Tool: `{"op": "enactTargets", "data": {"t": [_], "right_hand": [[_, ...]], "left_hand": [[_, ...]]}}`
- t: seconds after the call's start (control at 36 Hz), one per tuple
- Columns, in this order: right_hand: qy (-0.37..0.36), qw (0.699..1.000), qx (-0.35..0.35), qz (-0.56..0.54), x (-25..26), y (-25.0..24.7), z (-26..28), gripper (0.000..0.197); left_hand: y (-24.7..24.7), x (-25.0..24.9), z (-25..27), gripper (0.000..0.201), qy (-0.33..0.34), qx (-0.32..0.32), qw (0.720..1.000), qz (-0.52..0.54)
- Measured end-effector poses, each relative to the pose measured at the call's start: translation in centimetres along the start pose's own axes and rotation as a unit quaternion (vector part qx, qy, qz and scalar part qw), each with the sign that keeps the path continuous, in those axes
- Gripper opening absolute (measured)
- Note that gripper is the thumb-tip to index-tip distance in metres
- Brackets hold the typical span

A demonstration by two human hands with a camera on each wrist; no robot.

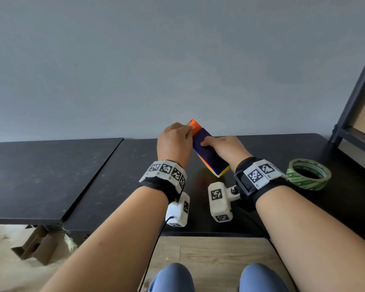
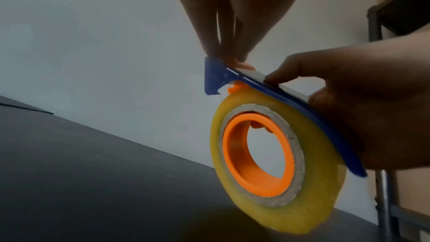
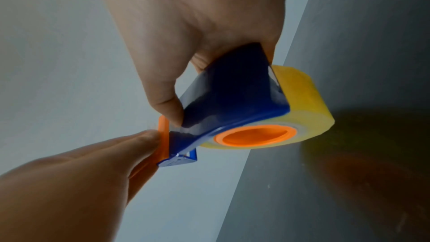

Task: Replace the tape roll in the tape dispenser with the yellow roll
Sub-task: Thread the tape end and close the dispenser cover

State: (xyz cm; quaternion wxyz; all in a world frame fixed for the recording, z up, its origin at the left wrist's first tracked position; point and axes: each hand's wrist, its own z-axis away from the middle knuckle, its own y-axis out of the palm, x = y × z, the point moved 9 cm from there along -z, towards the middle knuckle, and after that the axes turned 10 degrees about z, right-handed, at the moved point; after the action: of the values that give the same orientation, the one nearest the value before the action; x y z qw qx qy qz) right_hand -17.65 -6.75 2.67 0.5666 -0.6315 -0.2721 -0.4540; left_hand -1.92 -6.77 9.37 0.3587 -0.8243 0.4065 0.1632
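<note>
Black table. Right hand grasps blue tape dispenser, held above table, yellow roll seated on its orange hub. Left hand pinches orange front tab. Green-printed tape roll lies right; printing illegible.

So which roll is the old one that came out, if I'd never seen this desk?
Start at the dark table and go to its right end, beside the black shelf frame. The green roll lies flat there, just right of the right hand. Unlike the yellow roll, it sits in no dispenser and nobody holds it.
</note>
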Motion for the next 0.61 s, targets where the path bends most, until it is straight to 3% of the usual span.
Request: {"op": "enactTargets", "data": {"t": [0.14, 0.33, 0.42, 0.47, 0.61], "right_hand": [[0.008, 1.000, -0.010, -0.002, 0.1, 0.1, -0.1, 0.048], [0.013, 1.000, -0.014, -0.010, 0.2, 0.4, -0.3, 0.027], [0.035, 0.999, -0.016, -0.038, -0.3, 0.2, -0.5, 0.044], [0.038, 0.998, -0.015, -0.041, -0.3, 0.1, -0.8, 0.051], [0.004, 0.999, -0.033, 0.033, 0.6, -0.6, -1.6, 0.045]], "left_hand": [[1.1, 0.1, 0.3, 0.028, 0.032, 0.046, 0.996, -0.066], [3.7, 0.7, 1.0, 0.057, 0.019, 0.168, 0.977, -0.129], [4.6, 0.9, 1.1, 0.064, 0.021, 0.208, 0.965, -0.156], [4.7, 0.8, 1.3, 0.065, 0.024, 0.209, 0.965, -0.159], [4.0, 0.6, 1.4, 0.061, 0.030, 0.158, 0.974, -0.158]]}}
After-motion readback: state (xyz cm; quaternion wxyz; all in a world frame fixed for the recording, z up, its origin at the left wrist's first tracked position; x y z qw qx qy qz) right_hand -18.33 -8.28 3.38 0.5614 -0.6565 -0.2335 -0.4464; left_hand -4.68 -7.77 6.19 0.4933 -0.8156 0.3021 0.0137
